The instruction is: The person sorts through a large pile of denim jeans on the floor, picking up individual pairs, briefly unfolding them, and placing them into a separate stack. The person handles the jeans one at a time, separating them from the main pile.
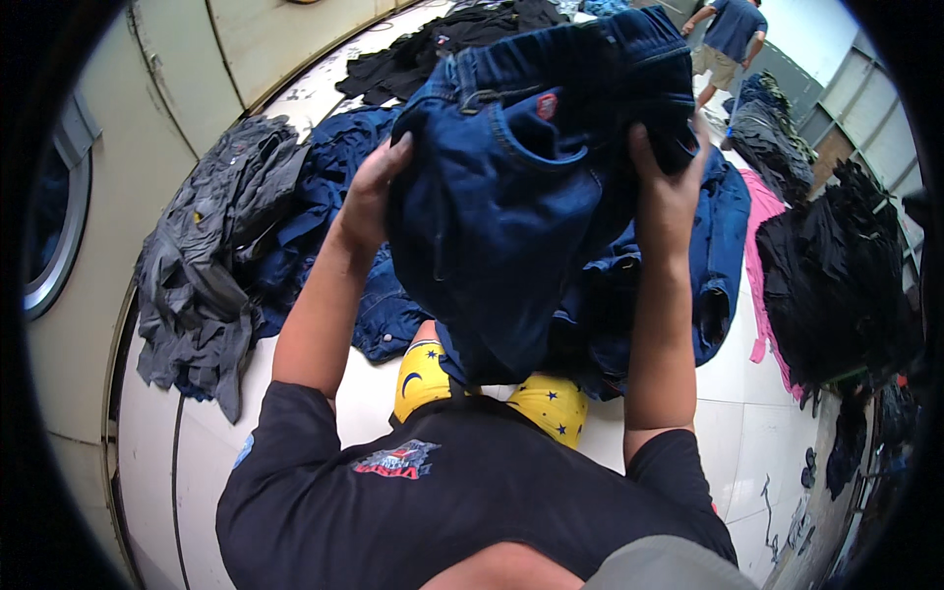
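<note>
A pair of dark blue jeans (511,197) hangs in front of me, held up between both hands. Its elastic-looking waistband is at the top, and a curved front pocket with a small red patch faces me. My left hand (372,187) grips the left edge of the jeans, with the thumb on the near side and the other fingers mostly behind the cloth. On the right edge, my right hand (669,182) clasps the fabric below the waistband, thumb up against it. The lower part of the jeans droops toward my knees.
Blue denim garments (718,256) lie on the white tiled floor (757,433) behind the jeans. A grey clothing pile (216,246) lies at the left, black clothes (433,49) farther back. Black garments (836,275) and a pink cloth (762,216) are at the right. Another person (730,44) stands far right.
</note>
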A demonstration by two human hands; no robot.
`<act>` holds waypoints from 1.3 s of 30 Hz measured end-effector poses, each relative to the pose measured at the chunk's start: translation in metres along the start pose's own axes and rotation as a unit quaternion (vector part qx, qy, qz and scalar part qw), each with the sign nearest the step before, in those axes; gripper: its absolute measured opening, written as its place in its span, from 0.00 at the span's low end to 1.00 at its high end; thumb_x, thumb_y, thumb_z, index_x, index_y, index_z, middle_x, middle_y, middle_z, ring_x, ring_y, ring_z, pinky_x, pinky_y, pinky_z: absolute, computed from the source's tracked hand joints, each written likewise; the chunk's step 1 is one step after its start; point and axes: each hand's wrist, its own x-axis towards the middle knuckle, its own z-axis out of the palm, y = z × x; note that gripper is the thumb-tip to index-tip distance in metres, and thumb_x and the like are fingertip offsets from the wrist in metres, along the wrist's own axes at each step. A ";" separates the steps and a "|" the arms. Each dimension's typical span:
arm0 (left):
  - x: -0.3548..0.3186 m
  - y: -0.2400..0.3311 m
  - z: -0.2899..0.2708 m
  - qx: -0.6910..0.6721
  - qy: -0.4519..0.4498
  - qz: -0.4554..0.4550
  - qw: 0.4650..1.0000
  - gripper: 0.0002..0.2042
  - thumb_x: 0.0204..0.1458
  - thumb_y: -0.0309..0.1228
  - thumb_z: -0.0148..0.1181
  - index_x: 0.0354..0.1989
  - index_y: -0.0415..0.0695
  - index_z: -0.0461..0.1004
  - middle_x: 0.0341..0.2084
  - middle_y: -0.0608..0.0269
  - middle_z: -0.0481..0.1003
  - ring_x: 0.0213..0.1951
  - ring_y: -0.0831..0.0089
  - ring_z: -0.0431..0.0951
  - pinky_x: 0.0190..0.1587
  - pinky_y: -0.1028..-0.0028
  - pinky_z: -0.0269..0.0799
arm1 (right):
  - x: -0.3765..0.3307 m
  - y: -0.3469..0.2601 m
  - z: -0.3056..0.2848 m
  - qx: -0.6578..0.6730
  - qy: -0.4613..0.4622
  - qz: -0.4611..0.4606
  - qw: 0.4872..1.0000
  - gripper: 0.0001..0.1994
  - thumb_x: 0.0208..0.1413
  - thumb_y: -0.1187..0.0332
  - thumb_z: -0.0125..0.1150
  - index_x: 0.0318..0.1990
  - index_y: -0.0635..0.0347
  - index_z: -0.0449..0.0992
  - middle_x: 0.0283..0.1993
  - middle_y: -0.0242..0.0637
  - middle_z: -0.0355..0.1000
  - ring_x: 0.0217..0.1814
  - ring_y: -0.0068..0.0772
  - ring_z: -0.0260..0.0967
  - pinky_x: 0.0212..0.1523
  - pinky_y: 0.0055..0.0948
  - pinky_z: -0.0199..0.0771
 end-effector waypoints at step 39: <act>0.367 -0.211 0.156 0.696 -0.080 0.056 0.711 0.51 0.54 0.77 0.55 0.82 0.65 0.55 0.84 0.55 0.46 0.82 0.35 0.45 0.71 0.15 0.36 | 0.189 0.171 -0.320 -0.636 -0.164 0.117 0.745 0.44 0.66 0.28 0.51 0.81 0.43 0.59 0.85 0.61 0.45 0.85 0.80 0.42 0.82 0.67 0.47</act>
